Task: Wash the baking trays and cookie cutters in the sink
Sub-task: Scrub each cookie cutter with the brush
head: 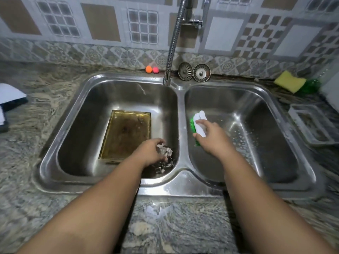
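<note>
The stone bench fills the bottom of the frame, and two bare forearms reach up over it into a steel double sink.

In the lower right corner of the left basin, the left hand curls its fingers round a small metal cutter, which is blurred, so its shape cannot be told. More cutters lie just below it on the basin floor. Just left of the hand, a rectangular tray with a stained, yellow-brown bottom lies flat in the middle of the same basin.

In the right basin, close to the divider, the right hand grips a brush by its white back, fingers wrapped over it, green bristles facing left and down. Water drops speckle the basin floor beside it.

Farther back, a flexible faucet hangs over the divider's far end. Two strainers lean against the tiled wall to its right, and two small balls, orange and pink, sit to its left. At the upper right a yellow sponge rests on the bench, with a clear rack nearer along the right edge.
</note>
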